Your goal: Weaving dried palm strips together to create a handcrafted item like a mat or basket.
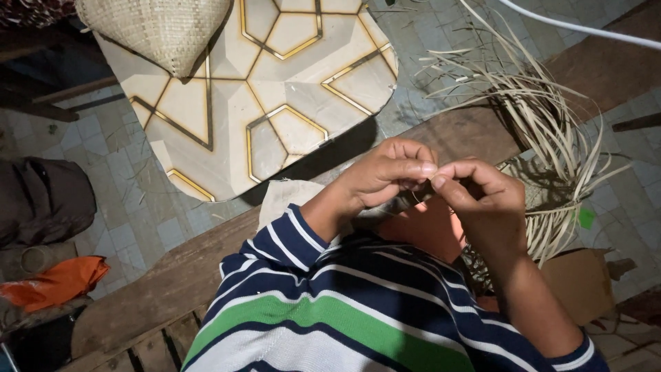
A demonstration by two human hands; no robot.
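Both hands meet at chest height: the left hand (pixel 385 176) and right hand (pixel 475 196) pinch a thin pale strip (pixel 418 195) between fingertips, its length running left-right. The bundle of loose straw strips (pixel 551 131) fans out just right, nearer the right hand; a woven basket (pixel 162 31) hangs far left.

Dry, matt straw strips (pixel 544 131) over a rough wooden bench (pixel 172 275); woven basket (pixel 162 27).

Home weaving workshop: loose reed strips (pixel 544 131), woven basket (pixel 155 31), rough wooden bench (pixel 172 282), tiled floor (pixel 131 200).
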